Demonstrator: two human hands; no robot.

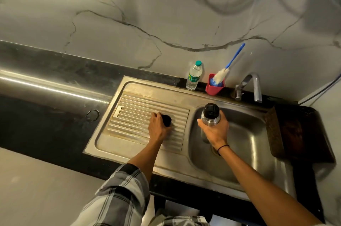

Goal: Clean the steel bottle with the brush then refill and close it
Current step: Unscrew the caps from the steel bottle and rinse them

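My right hand (215,130) grips the steel bottle (210,117) upright above the left part of the sink basin (245,133); its mouth has a black inner stopper. On the ribbed drainboard (140,107), my left hand (156,126) holds a black cap (167,119) that rests on the ribs. The bottle brush (222,76), with white bristles and a blue handle, stands tilted in a red cup (214,89) behind the sink, apart from both hands.
A clear plastic water bottle (193,76) with a green cap stands behind the drainboard. The tap (255,85) arches over the basin's back edge. Dark countertop (46,96) stretches to the left. A dark board (299,133) lies right of the sink.
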